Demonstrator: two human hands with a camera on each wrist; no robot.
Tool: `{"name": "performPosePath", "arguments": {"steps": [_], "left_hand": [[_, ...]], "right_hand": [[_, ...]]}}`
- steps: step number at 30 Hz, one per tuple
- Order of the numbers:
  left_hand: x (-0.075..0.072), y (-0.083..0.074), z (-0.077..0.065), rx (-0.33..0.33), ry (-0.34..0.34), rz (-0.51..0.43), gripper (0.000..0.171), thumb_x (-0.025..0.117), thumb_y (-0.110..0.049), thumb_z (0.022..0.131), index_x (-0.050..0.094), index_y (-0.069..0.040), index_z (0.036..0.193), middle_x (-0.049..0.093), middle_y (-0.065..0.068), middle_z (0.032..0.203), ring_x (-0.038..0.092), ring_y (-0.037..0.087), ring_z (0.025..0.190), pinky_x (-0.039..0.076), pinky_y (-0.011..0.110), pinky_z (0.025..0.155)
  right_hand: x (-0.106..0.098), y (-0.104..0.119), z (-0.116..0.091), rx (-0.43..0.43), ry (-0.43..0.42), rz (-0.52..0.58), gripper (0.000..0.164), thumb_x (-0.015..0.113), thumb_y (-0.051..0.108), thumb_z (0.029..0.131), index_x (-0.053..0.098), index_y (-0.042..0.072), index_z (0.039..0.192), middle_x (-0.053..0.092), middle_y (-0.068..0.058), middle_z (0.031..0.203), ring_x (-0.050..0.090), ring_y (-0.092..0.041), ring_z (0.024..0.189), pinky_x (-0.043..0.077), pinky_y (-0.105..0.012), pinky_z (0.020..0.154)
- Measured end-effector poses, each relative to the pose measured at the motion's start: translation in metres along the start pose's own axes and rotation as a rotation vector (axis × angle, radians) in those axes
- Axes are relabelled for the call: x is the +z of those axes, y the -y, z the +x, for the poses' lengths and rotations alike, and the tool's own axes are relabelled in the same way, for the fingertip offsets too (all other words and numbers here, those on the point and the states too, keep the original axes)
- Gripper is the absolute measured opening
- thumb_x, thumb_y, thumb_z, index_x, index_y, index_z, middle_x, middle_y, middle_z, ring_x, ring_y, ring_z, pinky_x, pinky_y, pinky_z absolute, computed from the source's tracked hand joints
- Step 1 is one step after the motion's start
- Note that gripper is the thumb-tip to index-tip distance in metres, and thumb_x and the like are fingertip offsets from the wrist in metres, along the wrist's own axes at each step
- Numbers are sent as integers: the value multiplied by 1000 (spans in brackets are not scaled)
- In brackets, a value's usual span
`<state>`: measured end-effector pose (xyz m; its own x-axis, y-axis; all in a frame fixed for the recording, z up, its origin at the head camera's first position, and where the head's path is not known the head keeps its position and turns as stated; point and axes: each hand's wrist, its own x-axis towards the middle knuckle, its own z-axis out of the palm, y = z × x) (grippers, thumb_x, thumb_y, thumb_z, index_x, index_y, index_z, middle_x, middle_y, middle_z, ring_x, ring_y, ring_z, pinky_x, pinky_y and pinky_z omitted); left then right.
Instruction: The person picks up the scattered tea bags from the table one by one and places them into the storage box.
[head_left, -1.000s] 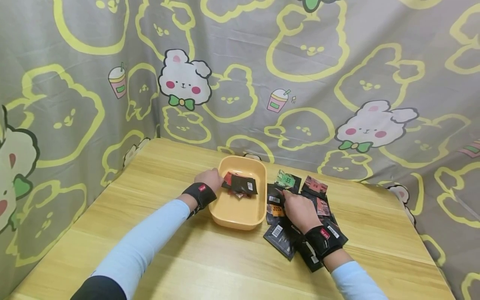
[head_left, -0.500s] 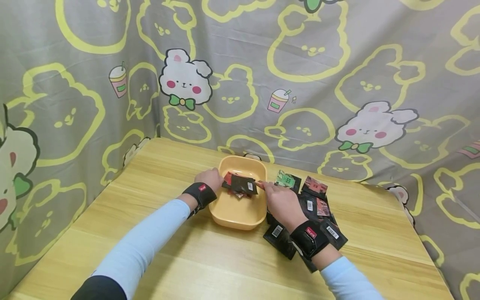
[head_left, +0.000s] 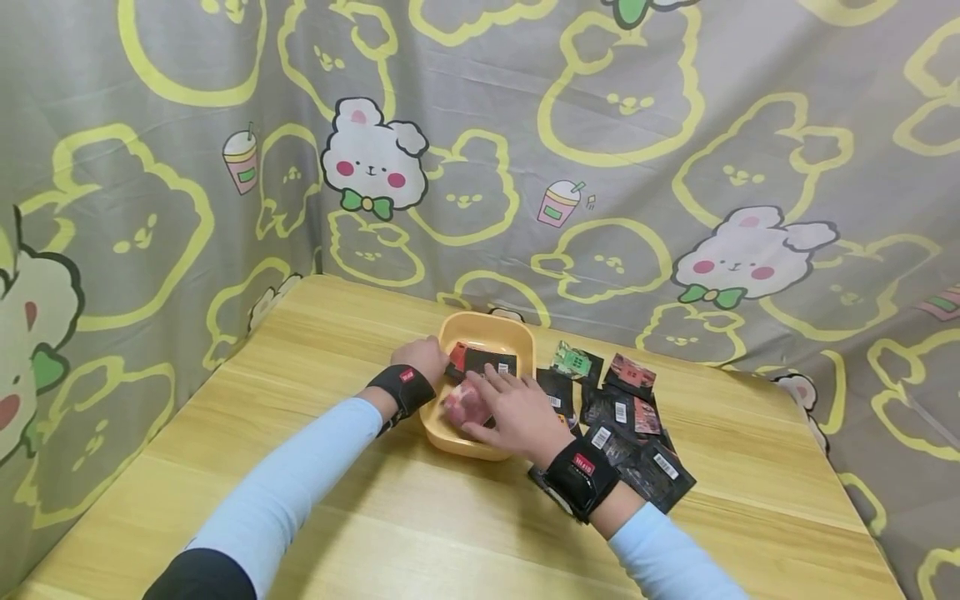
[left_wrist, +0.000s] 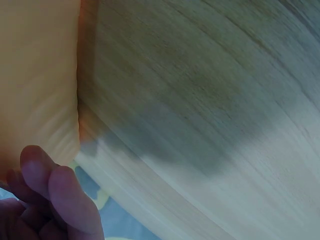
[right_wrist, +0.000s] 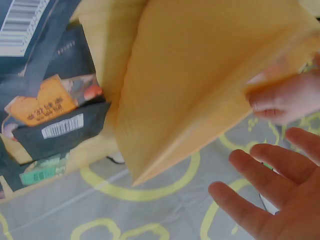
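My left hand (head_left: 422,362) grips the left rim of a yellow-orange plastic tub (head_left: 487,329). In the left wrist view its fingers (left_wrist: 67,187) bend against the tub's outer wall. Over the tub's right side is my right hand (head_left: 521,417), its fingers spread and fairly straight, as the right wrist view also shows. A pinkish-red sachet (head_left: 465,406), blurred, lies just beyond the right fingertips inside the tub; whether they touch cannot be told. Behind it in the tub lie a black sachet (head_left: 483,360) with a barcode and a red one (head_left: 457,357).
Right of the tub, several flat sachets overlap in a loose pile, among them a green one (head_left: 573,361), a red one (head_left: 630,375) and a black barcoded one (head_left: 660,471). The wooden table (head_left: 360,508) meets a patterned grey curtain (head_left: 465,100) behind.
My right hand has picked a sachet from the pile, carried it left over the tub and let it go there, its fingers spreading. My left hand has stayed on the rim.
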<state>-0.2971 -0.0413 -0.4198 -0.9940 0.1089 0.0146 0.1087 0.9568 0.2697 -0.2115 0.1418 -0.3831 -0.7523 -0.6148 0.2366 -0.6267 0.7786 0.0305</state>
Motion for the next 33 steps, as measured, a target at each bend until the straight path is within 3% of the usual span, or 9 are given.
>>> {"name": "performPosePath", "arguments": {"steps": [2, 4, 11, 16, 23, 33], "left_hand": [[0, 0, -1, 13, 3, 17, 28, 50, -28, 95, 58, -3, 86, 61, 9, 71, 64, 26, 66, 50, 39, 57], [-2, -1, -2, 13, 9, 20, 28, 49, -28, 95, 58, -3, 87, 61, 9, 71, 64, 27, 67, 51, 40, 57], [-8, -4, -5, 3, 37, 14, 29, 49, -28, 95, 59, -1, 91, 63, 11, 76, 66, 27, 72, 52, 41, 62], [-7, -3, -4, -10, 35, -8, 31, 49, -30, 96, 59, -1, 91, 65, 12, 77, 66, 28, 73, 52, 41, 62], [-4, 0, 0, 0, 42, -3, 32, 48, -32, 95, 58, -2, 94, 64, 12, 76, 65, 28, 69, 51, 39, 60], [-10, -3, -3, 2, 43, 1, 31, 48, -30, 95, 58, 0, 93, 64, 13, 76, 65, 29, 69, 52, 41, 59]], "right_hand": [[1, 3, -1, 21, 86, 26, 71, 56, 59, 83, 43, 19, 140, 45, -15, 142, 47, -34, 127, 35, -58, 100], [3, 5, -1, 32, 120, 33, 72, 51, 63, 84, 39, 22, 142, 40, -12, 146, 41, -33, 132, 31, -59, 103], [2, 4, -7, 58, 113, 43, 74, 46, 68, 83, 30, 31, 146, 26, -7, 154, 27, -30, 141, 21, -65, 105], [-4, -8, -20, 130, 122, 84, 79, 44, 71, 82, 24, 33, 148, 16, -5, 156, 15, -29, 144, 11, -68, 106], [-12, -37, -56, 252, 109, 105, 82, 49, 70, 81, 25, 30, 148, 17, -10, 156, 16, -34, 144, 7, -70, 105], [7, -49, -116, 391, 188, 97, 88, 53, 73, 75, 33, 25, 146, 27, -14, 152, 29, -37, 138, 16, -73, 99]]}}
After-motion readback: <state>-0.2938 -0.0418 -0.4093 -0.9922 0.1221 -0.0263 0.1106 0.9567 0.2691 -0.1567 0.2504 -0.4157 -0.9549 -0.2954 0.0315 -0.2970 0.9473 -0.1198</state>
